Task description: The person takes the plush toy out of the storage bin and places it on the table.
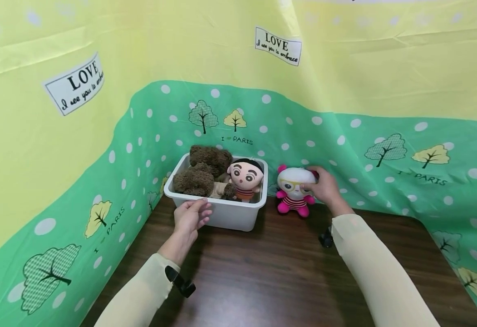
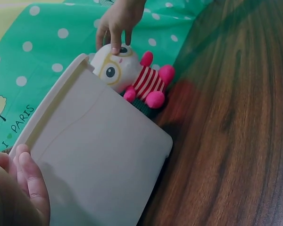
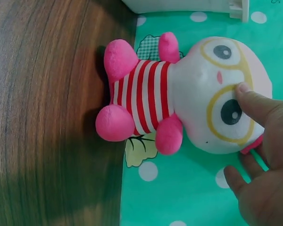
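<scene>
My right hand (image 1: 324, 186) grips a plush panda doll (image 1: 294, 202) by its white head, thumb across the yellow glasses and fingers around the back. The doll has pink limbs and a red-striped body. It is upright at the back of the table, just right of a white plastic bin (image 1: 234, 220). My left hand (image 1: 190, 217) holds the bin's front rim, its fingers showing against the outer wall in the left wrist view. Inside the bin are two brown teddy bears (image 1: 195, 179) and a black-haired boy doll (image 1: 245, 177).
Green and yellow printed cloth (image 1: 344, 136) hangs behind and along both sides of the dark wooden table (image 1: 263, 281). The bin stands close to the back cloth. Black straps with small mounts (image 1: 179, 281) sit on both wrists.
</scene>
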The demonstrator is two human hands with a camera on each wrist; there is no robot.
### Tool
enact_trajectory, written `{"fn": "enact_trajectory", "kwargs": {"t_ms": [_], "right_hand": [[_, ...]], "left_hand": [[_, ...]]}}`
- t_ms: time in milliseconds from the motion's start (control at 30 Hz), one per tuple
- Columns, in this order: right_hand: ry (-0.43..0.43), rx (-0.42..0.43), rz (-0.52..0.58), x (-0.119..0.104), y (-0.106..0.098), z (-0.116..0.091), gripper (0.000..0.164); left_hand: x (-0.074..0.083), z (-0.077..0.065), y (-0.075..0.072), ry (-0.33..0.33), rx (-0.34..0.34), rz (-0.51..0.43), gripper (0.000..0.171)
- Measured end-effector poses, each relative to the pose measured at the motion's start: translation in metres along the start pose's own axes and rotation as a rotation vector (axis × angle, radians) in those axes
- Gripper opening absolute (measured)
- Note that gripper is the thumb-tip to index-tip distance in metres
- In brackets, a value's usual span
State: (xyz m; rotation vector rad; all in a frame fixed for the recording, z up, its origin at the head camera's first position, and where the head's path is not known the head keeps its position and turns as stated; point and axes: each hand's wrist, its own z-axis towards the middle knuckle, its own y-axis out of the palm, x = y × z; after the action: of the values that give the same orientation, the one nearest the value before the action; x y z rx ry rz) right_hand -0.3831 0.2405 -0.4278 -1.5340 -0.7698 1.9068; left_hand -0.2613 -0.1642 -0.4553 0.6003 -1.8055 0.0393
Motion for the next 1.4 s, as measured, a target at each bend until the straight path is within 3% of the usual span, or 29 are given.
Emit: {"fn": "enact_trajectory", "kwargs": {"t_ms": [500, 800, 1033, 1233, 1400], "right_hand": [[-0.047, 0.017, -0.067, -0.012, -0.022, -0.014, 0.069], [-0.068, -0.051, -0.118, -0.020, -0.029, -0.020, 0.069], [-0.052, -0.187, -0.147, -0.014, -0.022, -0.017, 0.058], [-0.057, -0.145, -0.129, -0.013, -0.021, -0.017, 0.047], [-0.068, -0.129, -0.140, -0.013, -0.021, -0.013, 0.048]], "left_hand": [[-0.001, 0.000, 0.000, 0.005, -0.002, -0.010, 0.026], [0.001, -0.002, 0.000, 0.000, -0.003, -0.012, 0.026], [0.000, -0.002, -0.001, 0.002, -0.003, -0.019, 0.026], [-0.001, -0.001, -0.001, 0.006, -0.010, -0.020, 0.026], [-0.001, 0.000, 0.000, 0.004, -0.001, -0.011, 0.026]]}}
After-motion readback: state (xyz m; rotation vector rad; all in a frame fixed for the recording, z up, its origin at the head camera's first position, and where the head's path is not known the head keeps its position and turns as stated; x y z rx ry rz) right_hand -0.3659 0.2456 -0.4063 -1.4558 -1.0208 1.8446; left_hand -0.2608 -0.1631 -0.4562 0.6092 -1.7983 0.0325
